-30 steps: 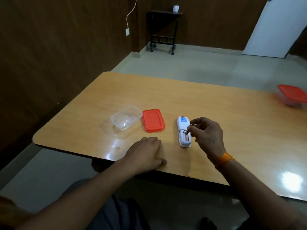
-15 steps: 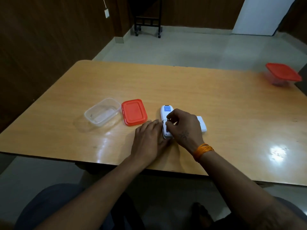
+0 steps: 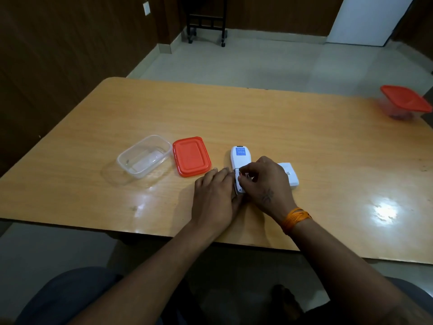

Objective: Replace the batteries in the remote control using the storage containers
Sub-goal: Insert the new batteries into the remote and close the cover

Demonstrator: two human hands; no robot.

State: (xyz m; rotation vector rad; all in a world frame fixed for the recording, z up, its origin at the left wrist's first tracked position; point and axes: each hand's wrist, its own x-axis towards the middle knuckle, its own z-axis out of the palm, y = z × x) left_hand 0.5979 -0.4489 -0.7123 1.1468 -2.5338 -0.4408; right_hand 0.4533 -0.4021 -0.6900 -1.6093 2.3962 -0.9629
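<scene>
A white remote control [image 3: 238, 156] lies face down on the wooden table [image 3: 257, 118], a blue label on its back. My left hand [image 3: 214, 195] rests against its lower left edge and steadies it. My right hand [image 3: 267, 184] covers the open battery bay, its fingertips pinched on a battery [image 3: 241, 176] of which only a red bit shows. The white battery cover [image 3: 290, 175] lies just right of my right hand. An open clear container [image 3: 121, 160] and its orange lid [image 3: 191, 157] sit to the left of the remote.
A second clear container with an orange lid on [image 3: 403, 102] stands at the table's far right edge. A dark wooden wall runs along the left. A small black stand [image 3: 207, 22] is on the tiled floor beyond the table.
My left hand has slid right from the table front to the remote's side. My right hand has come down over the battery bay. The view has tilted down and the battery cover has come into sight.
</scene>
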